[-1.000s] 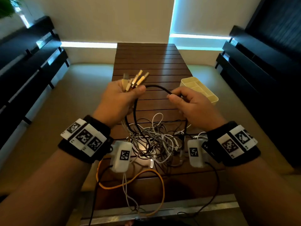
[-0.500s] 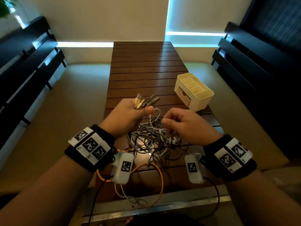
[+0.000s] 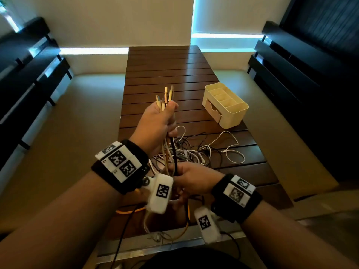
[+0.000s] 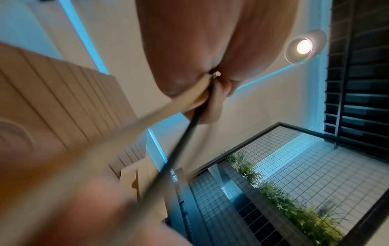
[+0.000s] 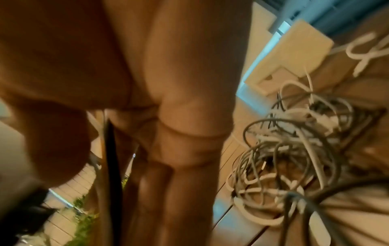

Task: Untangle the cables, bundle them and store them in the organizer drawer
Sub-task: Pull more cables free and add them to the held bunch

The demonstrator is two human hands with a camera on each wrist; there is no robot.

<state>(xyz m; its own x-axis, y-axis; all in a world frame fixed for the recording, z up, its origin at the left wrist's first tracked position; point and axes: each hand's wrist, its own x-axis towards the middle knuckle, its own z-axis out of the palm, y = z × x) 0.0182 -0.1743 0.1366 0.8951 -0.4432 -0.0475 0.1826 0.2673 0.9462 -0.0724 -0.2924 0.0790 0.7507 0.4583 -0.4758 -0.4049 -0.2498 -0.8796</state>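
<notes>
The left hand [image 3: 157, 121] grips a fistful of cable plugs [image 3: 165, 98] above the table's middle; the right hand [image 3: 191, 176] clasps the same strands near the near edge. The limp, light cables [image 3: 190, 152] snag easily, so holding near the plugs likely works best. The organizer [image 3: 225, 104] stands towards the right edge.

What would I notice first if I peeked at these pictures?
Probably the left hand, raised over the middle of the wooden table and gripping a fan of cable plugs that point upward. Below it the right hand holds the same cables lower down, with a messy cable tangle on the table behind. To the right stands a cream organizer with a small drawer.
</notes>
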